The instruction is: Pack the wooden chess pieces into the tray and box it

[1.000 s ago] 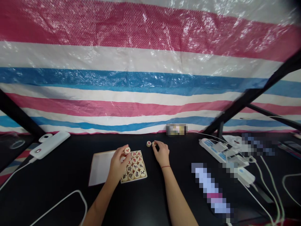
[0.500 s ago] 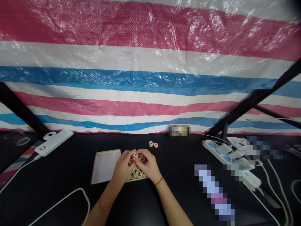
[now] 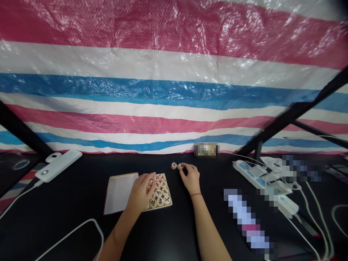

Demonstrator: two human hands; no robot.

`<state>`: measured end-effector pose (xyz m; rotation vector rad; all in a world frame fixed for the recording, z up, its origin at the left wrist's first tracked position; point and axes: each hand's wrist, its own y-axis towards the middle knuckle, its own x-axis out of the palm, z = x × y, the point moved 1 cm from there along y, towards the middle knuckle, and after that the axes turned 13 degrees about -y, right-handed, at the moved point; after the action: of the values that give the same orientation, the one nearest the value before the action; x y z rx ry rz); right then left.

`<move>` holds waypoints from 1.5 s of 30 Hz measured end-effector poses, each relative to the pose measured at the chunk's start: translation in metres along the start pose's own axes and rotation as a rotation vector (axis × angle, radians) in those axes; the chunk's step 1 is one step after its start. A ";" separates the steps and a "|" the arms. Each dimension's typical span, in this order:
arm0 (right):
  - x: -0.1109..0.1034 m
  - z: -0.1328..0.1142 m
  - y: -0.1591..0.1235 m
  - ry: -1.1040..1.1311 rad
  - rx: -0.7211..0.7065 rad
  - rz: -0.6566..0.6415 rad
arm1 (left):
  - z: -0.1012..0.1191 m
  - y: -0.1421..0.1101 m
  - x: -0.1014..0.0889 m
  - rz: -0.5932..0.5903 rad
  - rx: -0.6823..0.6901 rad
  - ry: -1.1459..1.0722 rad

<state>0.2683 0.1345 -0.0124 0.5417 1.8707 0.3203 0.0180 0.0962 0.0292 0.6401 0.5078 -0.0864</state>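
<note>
A shallow white box (image 3: 171, 203) holds several round Chinese chess pieces (image 3: 158, 193), with red characters at the far side and black ones nearer. My left hand (image 3: 141, 191) rests over the box's left side, fingers stretched across it, covering some pieces; no piece shows in its grasp. Beyond the box to the right, my right hand (image 3: 191, 178) has thumb and forefinger pinched on a red-marked Chinese chess piece (image 3: 179, 165) at the table surface. Another red-marked piece (image 3: 174, 165) lies just left of it.
The box's lid (image 3: 119, 194) lies inside up, left of the box. A white power bank (image 3: 59, 166) with a cable is at the far left. Power strips (image 3: 250, 174) and tangled cables lie on the right. A striped sheet (image 3: 163, 98) hangs behind the black table (image 3: 168, 235).
My right hand has left the box and moved right and away to a loose chess piece. My left hand stays at the box's left side, its fingers straighter; more pieces show.
</note>
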 end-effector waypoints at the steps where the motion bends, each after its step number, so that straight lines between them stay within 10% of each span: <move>1: 0.001 -0.002 -0.001 -0.013 0.002 -0.026 | 0.000 0.000 0.000 -0.007 -0.005 -0.002; 12: 0.003 -0.004 -0.002 -0.047 0.025 -0.087 | -0.001 0.000 -0.002 -0.043 -0.083 0.029; 19: -0.013 -0.035 -0.006 0.037 -0.057 0.108 | -0.004 0.004 -0.002 -0.062 -0.185 0.316; 26: -0.012 -0.077 -0.028 0.249 -0.076 -0.228 | 0.010 0.015 0.012 -0.121 -0.222 0.538; 38: -0.014 -0.078 -0.028 0.255 -0.072 -0.128 | 0.012 0.012 0.025 -0.063 -0.270 0.374; 45: -0.032 -0.090 -0.029 0.328 -0.351 -0.077 | 0.011 0.012 0.015 0.093 -0.401 -0.017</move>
<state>0.1872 0.0968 0.0327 0.1839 2.0807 0.7036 0.0388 0.1002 0.0364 0.2694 0.4615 0.0971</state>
